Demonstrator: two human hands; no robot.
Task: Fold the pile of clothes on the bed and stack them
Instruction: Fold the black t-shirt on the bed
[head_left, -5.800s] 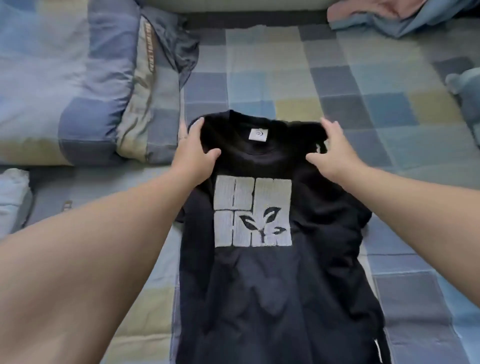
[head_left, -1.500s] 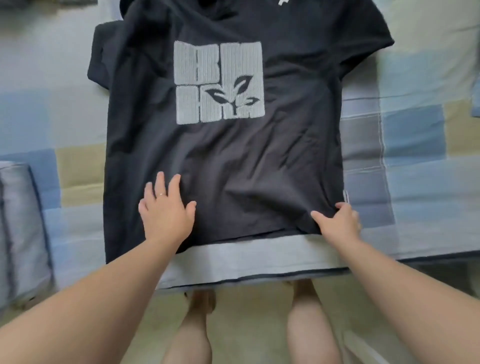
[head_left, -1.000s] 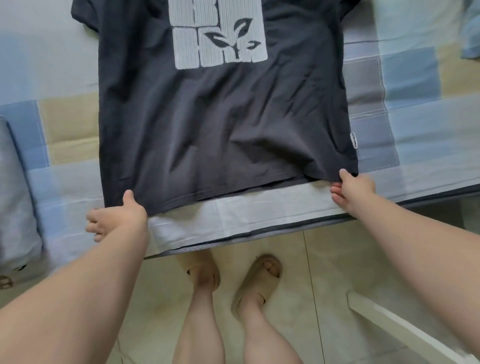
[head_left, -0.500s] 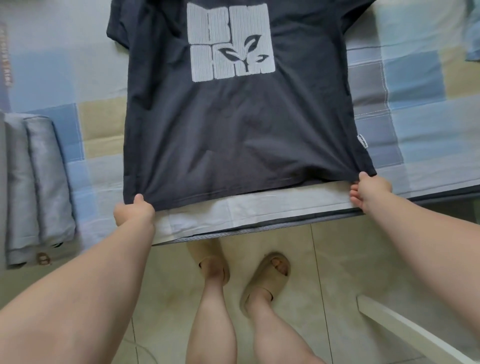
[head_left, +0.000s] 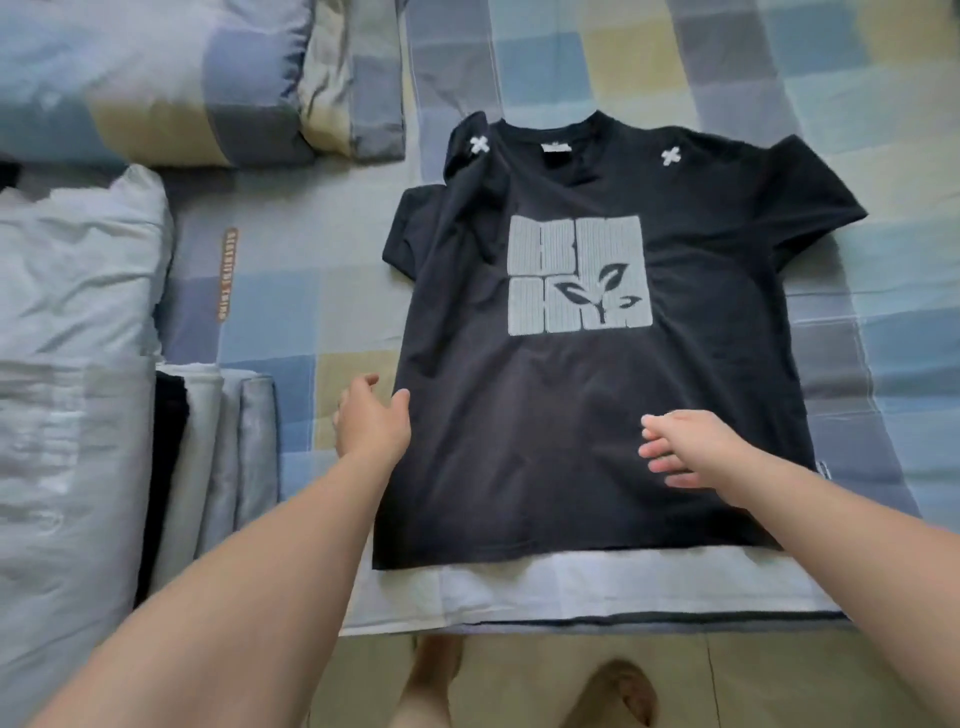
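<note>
Checked bed (head_left: 343, 317) holds the shirt (head_left: 597, 415) spread flat for folding, beside the relaxed left hand (head_left: 371, 423), under the unclenched right hand (head_left: 696, 457).

Open bedsheet (head_left: 883, 312) right of shirt (head_left: 571, 441); folded stack (head_left: 228, 457), pillow (head_left: 67, 364) crowding left

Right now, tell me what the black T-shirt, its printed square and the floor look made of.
Black T-shirt: soft matte knit, probably cotton; it lies limp with shallow creases.
Printed square: pale grey print, possibly raised; fine ribbed lines show.
Floor: beige tile, slightly glossy; a grout line crosses it.
</note>
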